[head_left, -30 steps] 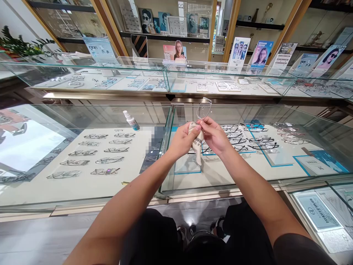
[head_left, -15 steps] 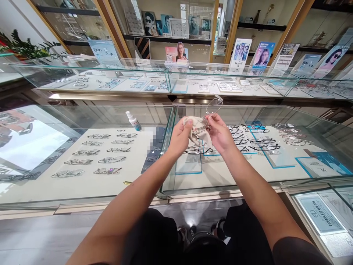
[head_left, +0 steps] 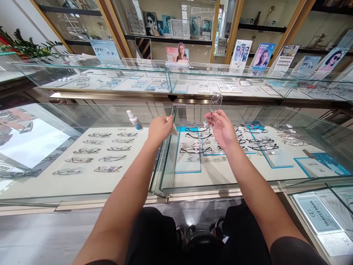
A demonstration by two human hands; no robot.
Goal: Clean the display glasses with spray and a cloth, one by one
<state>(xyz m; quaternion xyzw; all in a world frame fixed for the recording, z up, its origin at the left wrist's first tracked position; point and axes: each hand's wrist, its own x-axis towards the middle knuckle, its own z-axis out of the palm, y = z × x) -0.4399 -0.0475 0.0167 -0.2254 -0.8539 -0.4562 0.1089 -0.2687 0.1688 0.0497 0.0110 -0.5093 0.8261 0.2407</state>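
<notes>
Thin-rimmed eyeglasses (head_left: 216,103) are pinched in my right hand (head_left: 224,131), with one lens raised above the fingers and the rest partly hidden by them. My left hand (head_left: 160,129) is closed on a beige cleaning cloth (head_left: 174,129), of which only a small edge shows past the thumb. The two hands are apart, both above the glass display counter. To the left of my left hand, a white spray bottle (head_left: 134,120) with a blue label stands on the glass top.
Below the hands, the glass counter (head_left: 162,191) holds rows of eyeglass frames (head_left: 195,149), with more frames (head_left: 110,159) on the left. A second glass showcase (head_left: 110,90) runs behind it, carrying upright advertising cards (head_left: 241,55). A stool (head_left: 204,241) is at my legs.
My left hand has moved left, away from the eyeglasses, taking the cloth with it. My right hand still holds the eyeglasses, now turned more upright.
</notes>
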